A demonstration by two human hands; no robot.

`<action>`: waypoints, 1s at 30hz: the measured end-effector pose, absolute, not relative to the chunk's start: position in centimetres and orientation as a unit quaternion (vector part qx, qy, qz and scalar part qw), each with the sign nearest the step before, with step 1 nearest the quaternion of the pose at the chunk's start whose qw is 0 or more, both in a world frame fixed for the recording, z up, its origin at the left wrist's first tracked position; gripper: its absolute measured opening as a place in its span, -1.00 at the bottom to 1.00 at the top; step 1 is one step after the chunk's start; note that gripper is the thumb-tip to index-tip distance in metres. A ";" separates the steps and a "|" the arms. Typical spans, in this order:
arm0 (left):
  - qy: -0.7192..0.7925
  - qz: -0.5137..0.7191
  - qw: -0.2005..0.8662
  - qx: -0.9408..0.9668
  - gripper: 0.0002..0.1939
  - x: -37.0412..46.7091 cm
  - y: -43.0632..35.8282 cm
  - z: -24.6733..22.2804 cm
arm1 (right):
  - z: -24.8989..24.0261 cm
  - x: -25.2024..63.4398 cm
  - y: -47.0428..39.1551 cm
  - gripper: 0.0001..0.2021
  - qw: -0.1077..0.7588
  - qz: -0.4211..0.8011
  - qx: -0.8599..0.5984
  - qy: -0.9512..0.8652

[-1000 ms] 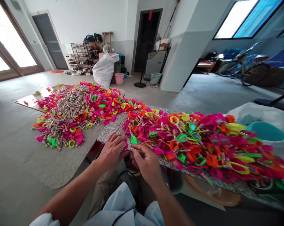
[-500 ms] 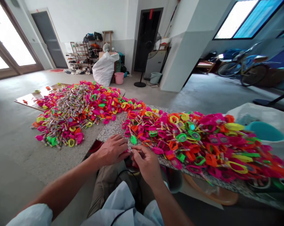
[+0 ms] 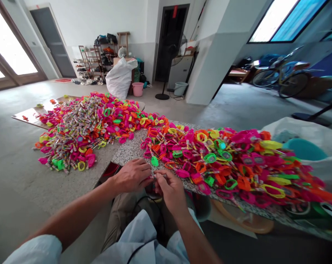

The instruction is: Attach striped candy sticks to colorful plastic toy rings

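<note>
At the slab's front edge my left hand [image 3: 135, 175] and my right hand [image 3: 170, 187] meet, fingertips almost touching. Both are closed in a pinch. A sliver of pink shows between the fingers, but the rest of the held piece is hidden. Just beyond the fingertips lies a green toy watch [image 3: 154, 161]. To the right spreads a heap of bright plastic toy watches [image 3: 210, 157] in pink, orange, yellow and green, with thin candy-filled tubes among them. The speckled stone slab [image 3: 126, 153] bears this heap.
Another pile of toy watches and candy tubes [image 3: 83, 121] stands left of the slab. A white sack [image 3: 120, 79] and a pink bucket [image 3: 137, 89] are behind it. On the right, a turquoise basin [image 3: 305, 149] sits in a white bag. A bicycle [image 3: 283, 75] is farther back.
The view has shifted slightly, so the surroundings sit a little higher and farther left. Both hands keep nearly the same pinch at the slab's edge.
</note>
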State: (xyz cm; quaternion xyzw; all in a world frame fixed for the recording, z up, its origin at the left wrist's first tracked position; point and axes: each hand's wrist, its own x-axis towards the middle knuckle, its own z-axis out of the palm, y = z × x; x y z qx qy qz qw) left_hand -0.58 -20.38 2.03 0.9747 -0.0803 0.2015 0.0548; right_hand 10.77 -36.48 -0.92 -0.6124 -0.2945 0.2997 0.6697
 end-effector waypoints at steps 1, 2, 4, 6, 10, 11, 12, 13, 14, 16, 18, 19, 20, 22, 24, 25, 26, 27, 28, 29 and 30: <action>-0.075 0.205 0.065 0.974 -0.71 -0.6 -20.4 1.9 | -1.0 10.8 -36.5 -0.65 0.668 0.300 -0.614 -0.294; -0.065 0.211 0.078 0.972 -0.72 -0.6 -20.3 1.6 | -1.0 10.8 -36.5 -0.64 0.668 0.299 -0.616 -0.293; -0.026 0.227 0.105 0.968 -0.72 -0.7 -20.4 1.2 | -1.1 10.9 -36.6 -0.62 0.669 0.296 -0.615 -0.293; 0.003 0.238 0.119 0.964 -0.68 -0.8 -20.4 0.8 | -1.0 10.9 -36.6 -0.62 0.672 0.297 -0.611 -0.295; -0.027 0.250 0.106 0.962 -0.71 -0.7 -20.8 0.6 | -0.6 11.1 -36.6 -0.65 0.673 0.292 -0.609 -0.301; -0.036 0.256 0.103 0.961 -0.74 -0.6 -20.8 0.6 | -0.6 11.1 -36.6 -0.65 0.674 0.291 -0.608 -0.302; -0.043 0.262 0.103 0.959 -0.76 -0.6 -20.9 0.5 | -0.5 11.2 -36.6 -0.65 0.674 0.292 -0.607 -0.303; -0.047 0.267 0.105 0.957 -0.76 -0.5 -21.0 0.5 | -0.5 11.2 -36.7 -0.65 0.674 0.294 -0.605 -0.305; -0.051 0.272 0.108 0.955 -0.76 -0.4 -21.0 0.5 | -0.5 11.2 -36.7 -0.64 0.673 0.294 -0.605 -0.308; -0.063 0.278 0.110 0.952 -0.76 -0.2 -21.1 0.4 | -0.6 11.1 -36.9 -0.63 0.667 0.284 -0.611 -0.317; -0.079 0.277 0.107 0.951 -0.78 -0.1 -21.0 0.3 | -0.8 10.9 -37.1 -0.62 0.666 0.264 -0.619 -0.322; -0.088 0.276 0.106 0.951 -0.79 0.0 -21.0 0.3 | -0.9 10.7 -37.2 -0.61 0.667 0.255 -0.622 -0.322; -0.096 0.276 0.104 0.951 -0.80 0.2 -20.9 0.3 | -0.9 10.6 -37.3 -0.60 0.668 0.247 -0.624 -0.322; -0.102 0.273 0.102 0.951 -0.81 0.4 -20.9 0.4 | -0.8 10.3 -37.4 -0.59 0.670 0.237 -0.630 -0.315; -0.094 0.275 0.104 0.951 -0.80 0.6 -20.8 0.4 | -0.6 10.2 -37.5 -0.61 0.674 0.234 -0.633 -0.300; -0.086 0.278 0.109 0.950 -0.78 0.7 -20.8 0.3 | -0.5 10.2 -37.5 -0.62 0.678 0.234 -0.633 -0.291; -0.077 0.285 0.116 0.948 -0.77 0.7 -20.8 0.3 | -0.5 10.2 -37.5 -0.62 0.682 0.236 -0.631 -0.283; -0.069 0.291 0.124 0.946 -0.75 0.8 -20.8 0.2 | -0.5 10.2 -37.4 -0.63 0.687 0.239 -0.628 -0.277; -0.065 0.298 0.130 0.943 -0.73 0.8 -20.9 0.1 | -0.5 10.3 -37.4 -0.63 0.690 0.241 -0.624 -0.275; -0.065 0.303 0.135 0.941 -0.72 0.8 -20.8 0.0 | -0.6 10.4 -37.4 -0.63 0.692 0.240 -0.622 -0.277; -0.068 0.307 0.137 0.939 -0.72 0.8 -20.8 -0.1 | -0.8 10.4 -37.3 -0.64 0.693 0.238 -0.620 -0.280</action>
